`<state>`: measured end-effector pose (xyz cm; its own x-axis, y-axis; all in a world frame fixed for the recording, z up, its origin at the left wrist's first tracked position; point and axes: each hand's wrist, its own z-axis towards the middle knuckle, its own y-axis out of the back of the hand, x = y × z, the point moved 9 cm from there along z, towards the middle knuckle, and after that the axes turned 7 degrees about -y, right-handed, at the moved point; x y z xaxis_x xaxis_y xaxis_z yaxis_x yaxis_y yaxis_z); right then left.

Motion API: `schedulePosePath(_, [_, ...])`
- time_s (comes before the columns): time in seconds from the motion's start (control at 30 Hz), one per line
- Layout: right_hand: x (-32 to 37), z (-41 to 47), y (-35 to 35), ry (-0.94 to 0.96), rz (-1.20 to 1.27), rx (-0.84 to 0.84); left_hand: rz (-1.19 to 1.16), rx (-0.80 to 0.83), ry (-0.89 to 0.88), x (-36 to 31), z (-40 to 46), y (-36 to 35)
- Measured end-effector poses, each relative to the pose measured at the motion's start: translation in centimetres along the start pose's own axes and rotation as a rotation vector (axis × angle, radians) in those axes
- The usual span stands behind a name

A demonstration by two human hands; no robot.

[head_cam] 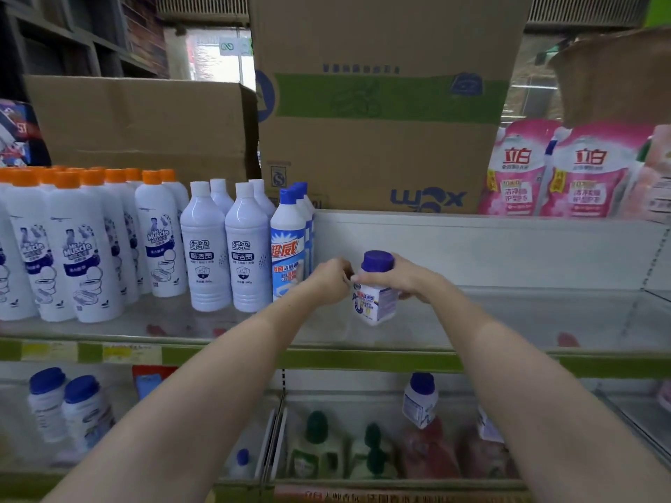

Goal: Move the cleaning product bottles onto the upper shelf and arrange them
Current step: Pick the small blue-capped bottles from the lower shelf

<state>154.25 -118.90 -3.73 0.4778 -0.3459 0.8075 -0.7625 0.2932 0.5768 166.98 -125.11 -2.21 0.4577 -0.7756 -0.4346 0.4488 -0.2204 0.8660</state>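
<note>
Holding at frame centre: your left hand (328,281), fingers curled, sits just left of the small blue-capped bottle (374,288); whether it touches the bottle, you cannot tell. Your right hand (403,275) grips that bottle at its shoulder, just under the cap. Bottle long axis near upright, base just above the upper shelf (508,321). Open shelf space lies right of the blue-and-white bottle row (290,245). Judgement: set-down is straight down, right hand leading. Lower shelf (363,401), bottom of frame, holds more blue-capped bottles (65,404).
</note>
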Motion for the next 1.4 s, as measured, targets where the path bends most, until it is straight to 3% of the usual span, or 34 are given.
schedulePosePath(0.1, [-0.1, -0.5, 0.5, -0.047, -0.085, 0.072, -0.221, 0.084, 0.005, -0.4, 0.4, -0.3])
schedulePosePath(0.23, [0.2, -0.5, 1.4, -0.031, 0.006, 0.16, -0.512, 0.115, -0.036, -2.2, 0.8, 0.6])
schedulePosePath(0.4, [-0.8, -0.3, 3.5, -0.074, 0.029, 0.213, -0.577, 0.15, -0.122, -4.6, 2.0, 2.0])
schedulePosePath(0.57, [-1.1, 0.1, 5.1, -0.098, 0.074, 0.188, -0.33, 0.175, -0.17, -6.3, 3.0, 1.3])
schedulePosePath(0.8, [-0.8, 1.8, 7.2, -0.039, 0.037, -0.001, -0.104, 0.087, -0.221, -6.4, 4.4, 1.1])
schedulePosePath(1.0, [-0.7, 3.8, 6.2, 0.008, -0.032, -0.085, 0.173, -0.062, -0.107, -2.7, 5.9, 2.5])
schedulePosePath(1.13, [-0.4, 5.5, 5.3, 0.054, -0.022, -0.115, 0.576, -0.089, -0.021, -0.2, 6.0, 2.8])
schedulePosePath(1.4, [0.7, 8.0, 2.7, 0.123, -0.012, -0.108, 0.753, -0.141, -0.037, -0.6, 7.8, 2.9])
